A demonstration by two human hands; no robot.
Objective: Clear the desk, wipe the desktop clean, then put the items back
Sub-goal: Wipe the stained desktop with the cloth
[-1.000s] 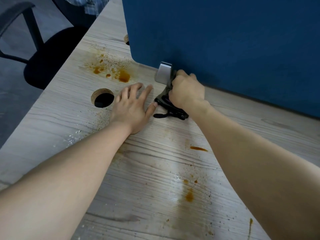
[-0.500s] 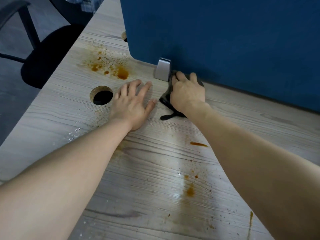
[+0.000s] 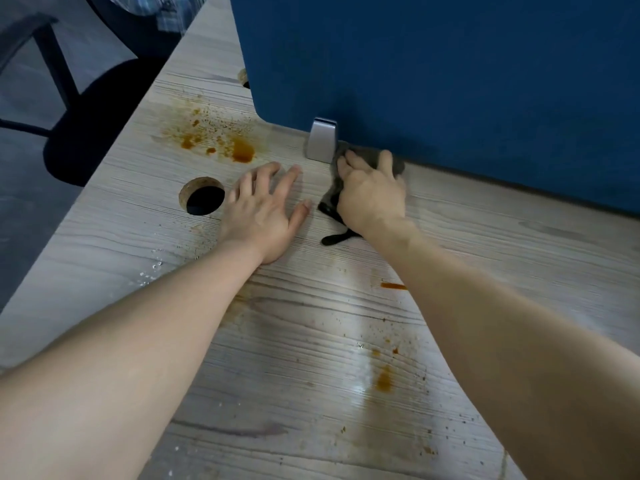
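Note:
My right hand [image 3: 372, 194] presses a dark grey cloth [image 3: 334, 199] onto the light wood-grain desktop [image 3: 311, 317], right beside the silver clamp [image 3: 320, 140] at the foot of the blue partition [image 3: 450, 74]. The fingers lie over the cloth, and a dark tail of it sticks out below the hand. My left hand [image 3: 265, 209] rests flat on the desk just left of the cloth, fingers spread. Brown stains show at the far left [image 3: 239, 150], as a short streak [image 3: 393, 285] by my right forearm, and as spots [image 3: 382, 381] nearer to me.
A round cable hole [image 3: 202, 197] sits left of my left hand. Small water droplets [image 3: 150, 271] lie near the desk's left edge. A black office chair [image 3: 79, 109] stands beyond that edge, and a person in a plaid shirt [image 3: 173, 15] is at the top.
My right hand slid the cloth to the right, from in front of the silver clamp to along the partition's base. The left hand stayed flat in place.

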